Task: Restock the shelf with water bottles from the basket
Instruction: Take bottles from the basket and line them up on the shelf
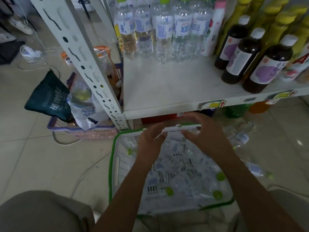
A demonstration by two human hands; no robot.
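Note:
A white basket with a green rim (111, 166) stands on the floor below the shelf. Several clear water bottles (177, 180) with green caps lie inside it. My left hand (148, 144) and my right hand (205, 136) are both above the basket's far end, fingers curled around its white handle (173, 128). On the white shelf (167, 87), a row of upright water bottles (163, 30) stands at the back, with bare shelf surface in front of it.
Dark bottles with white caps (242, 52) and yellow-capped bottles (274, 19) fill the shelf's right side. A perforated upright post (87, 64) bounds it on the left. A purple basket with bags (80, 126) sits left of it on the floor. Loose water bottles (240, 136) lie right of the basket.

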